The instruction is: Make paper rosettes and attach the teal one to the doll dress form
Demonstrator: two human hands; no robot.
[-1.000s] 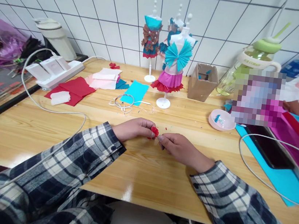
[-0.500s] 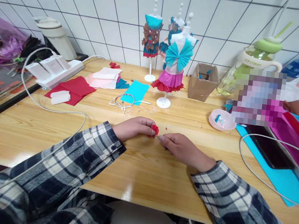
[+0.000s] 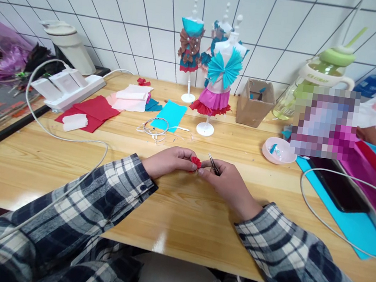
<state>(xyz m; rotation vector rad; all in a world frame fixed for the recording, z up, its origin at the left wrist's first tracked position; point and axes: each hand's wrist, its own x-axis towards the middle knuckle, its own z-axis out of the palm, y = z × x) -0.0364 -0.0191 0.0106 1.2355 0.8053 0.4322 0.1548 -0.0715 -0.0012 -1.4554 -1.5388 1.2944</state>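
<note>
Craft workroom, 3 dressed mini mannequins (image 3: 223,69), coloured paper (image 3: 169,116)

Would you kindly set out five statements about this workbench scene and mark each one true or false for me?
1. The left hand holds a small red pleated piece. True.
2. The right hand holds nothing. False: it holds a small metal tool.
3. The pink bowl is nearer the person than the cardboard box. True.
4. The bow on the front mannequin is yellow. False: it is turquoise.
5. The pink bowl is upside down. False: it stands upright, with small bits inside.
</note>
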